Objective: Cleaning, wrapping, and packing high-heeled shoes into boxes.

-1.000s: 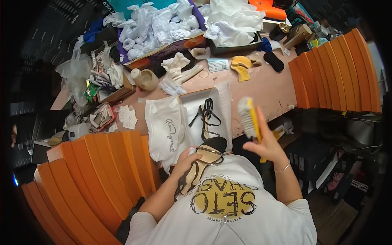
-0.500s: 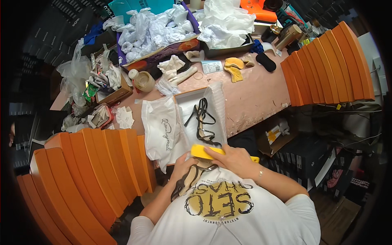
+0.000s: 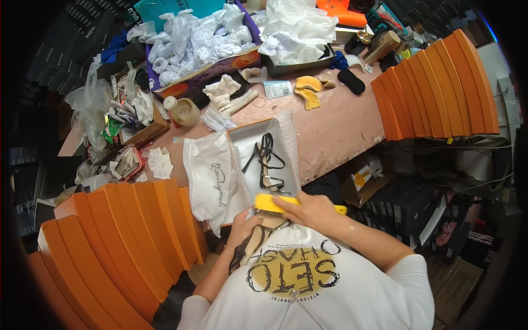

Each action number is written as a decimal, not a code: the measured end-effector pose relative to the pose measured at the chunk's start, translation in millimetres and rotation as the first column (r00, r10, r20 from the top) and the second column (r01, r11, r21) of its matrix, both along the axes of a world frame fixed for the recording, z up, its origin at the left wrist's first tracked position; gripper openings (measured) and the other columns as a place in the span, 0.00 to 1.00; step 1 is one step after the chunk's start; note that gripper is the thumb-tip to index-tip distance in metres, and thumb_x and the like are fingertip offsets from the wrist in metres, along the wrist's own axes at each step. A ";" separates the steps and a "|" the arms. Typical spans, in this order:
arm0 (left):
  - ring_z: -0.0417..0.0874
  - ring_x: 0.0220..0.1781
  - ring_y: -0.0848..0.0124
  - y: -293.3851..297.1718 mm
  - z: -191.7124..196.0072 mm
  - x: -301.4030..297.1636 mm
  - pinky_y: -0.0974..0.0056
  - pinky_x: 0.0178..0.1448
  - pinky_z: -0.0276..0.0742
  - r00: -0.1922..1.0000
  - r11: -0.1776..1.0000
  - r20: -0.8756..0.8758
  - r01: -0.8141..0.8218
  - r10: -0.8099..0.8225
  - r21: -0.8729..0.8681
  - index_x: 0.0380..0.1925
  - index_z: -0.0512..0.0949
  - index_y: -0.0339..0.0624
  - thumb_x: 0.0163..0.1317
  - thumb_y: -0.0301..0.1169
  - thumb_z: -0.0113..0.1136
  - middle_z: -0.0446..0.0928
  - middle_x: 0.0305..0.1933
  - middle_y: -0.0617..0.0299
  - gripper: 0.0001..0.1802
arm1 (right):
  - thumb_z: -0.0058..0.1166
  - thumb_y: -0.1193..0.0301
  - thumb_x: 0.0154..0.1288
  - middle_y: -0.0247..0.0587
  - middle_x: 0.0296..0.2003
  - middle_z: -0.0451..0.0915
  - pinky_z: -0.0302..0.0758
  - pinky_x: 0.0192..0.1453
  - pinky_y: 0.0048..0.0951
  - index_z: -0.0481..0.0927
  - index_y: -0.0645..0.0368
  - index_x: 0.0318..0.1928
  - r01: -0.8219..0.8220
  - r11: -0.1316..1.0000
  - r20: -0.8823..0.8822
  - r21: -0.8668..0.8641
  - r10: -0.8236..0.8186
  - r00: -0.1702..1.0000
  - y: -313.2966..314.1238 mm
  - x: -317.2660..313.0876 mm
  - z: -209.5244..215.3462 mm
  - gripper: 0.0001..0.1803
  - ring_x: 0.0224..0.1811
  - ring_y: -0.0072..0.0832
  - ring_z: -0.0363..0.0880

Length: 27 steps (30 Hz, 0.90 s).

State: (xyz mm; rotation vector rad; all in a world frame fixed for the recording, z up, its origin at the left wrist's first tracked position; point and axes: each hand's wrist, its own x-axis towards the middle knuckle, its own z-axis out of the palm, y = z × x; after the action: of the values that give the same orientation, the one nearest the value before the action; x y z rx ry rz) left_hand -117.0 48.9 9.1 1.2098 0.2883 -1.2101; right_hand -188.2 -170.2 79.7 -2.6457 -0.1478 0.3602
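Note:
Close to my chest, my left hand point(image 3: 245, 226) is closed round a black strappy sandal point(image 3: 254, 242) with a beige sole. My right hand point(image 3: 314, 212) grips a yellow brush point(image 3: 275, 203), its handle end poking out to the right of the fingers. The brush lies across the sandal's toe end; its underside is mostly hidden. Just beyond my hands stands an open shoe box point(image 3: 254, 132) lined with white tissue. Inside it rests a second black strappy sandal point(image 3: 268, 165). White printed tissue paper point(image 3: 212, 176) hangs over the box's left side.
Tall rows of orange boxes flank me, one stack point(image 3: 132, 236) at left, another point(image 3: 440, 93) at right. Behind are a purple box point(image 3: 209, 71) of crumpled paper, a jar point(image 3: 186, 112), yellow sponge pieces point(image 3: 308, 92) and a black oval pad point(image 3: 351, 82) on the pink table point(image 3: 335, 124).
My view has turned slightly, so the table's things sit a little further left. Both hands keep their grips, the brush still against the sandal's toe end.

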 end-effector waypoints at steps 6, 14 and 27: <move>0.78 0.40 0.76 5.9 -2.8 3.0 0.73 0.45 0.72 0.995 0.995 -0.020 -0.100 0.101 0.030 0.51 0.72 0.31 0.56 0.23 0.52 0.77 0.40 0.61 0.21 | 0.49 0.55 0.65 0.43 0.26 0.70 0.71 0.20 0.33 0.67 0.35 0.63 -0.018 0.999 -0.060 0.026 0.019 0.998 -25.1 -12.6 5.6 0.25 0.19 0.34 0.75; 0.79 0.39 0.74 3.4 0.3 4.8 0.72 0.46 0.73 0.998 0.998 -0.034 -0.043 0.045 0.049 0.52 0.72 0.30 0.55 0.22 0.52 0.77 0.41 0.58 0.21 | 0.47 0.53 0.66 0.43 0.27 0.70 0.71 0.21 0.35 0.67 0.35 0.64 0.036 0.998 -0.060 0.044 -0.033 0.998 -11.3 3.3 1.6 0.25 0.20 0.36 0.75; 0.78 0.41 0.75 -24.3 20.1 62.0 0.72 0.46 0.74 0.981 0.992 0.192 -0.018 0.041 -0.122 0.54 0.71 0.31 0.52 0.21 0.53 0.78 0.42 0.59 0.25 | 0.48 0.65 0.68 0.53 0.50 0.75 0.72 0.53 0.38 0.69 0.57 0.60 0.291 0.907 0.420 0.306 -0.403 0.813 -77.9 101.9 -46.0 0.22 0.47 0.44 0.77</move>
State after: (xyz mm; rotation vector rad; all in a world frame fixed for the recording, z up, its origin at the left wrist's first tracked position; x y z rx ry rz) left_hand -55.0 24.6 29.2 1.2046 0.0871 -1.0596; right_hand -86.3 -248.1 33.7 -2.4086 0.1412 -0.4168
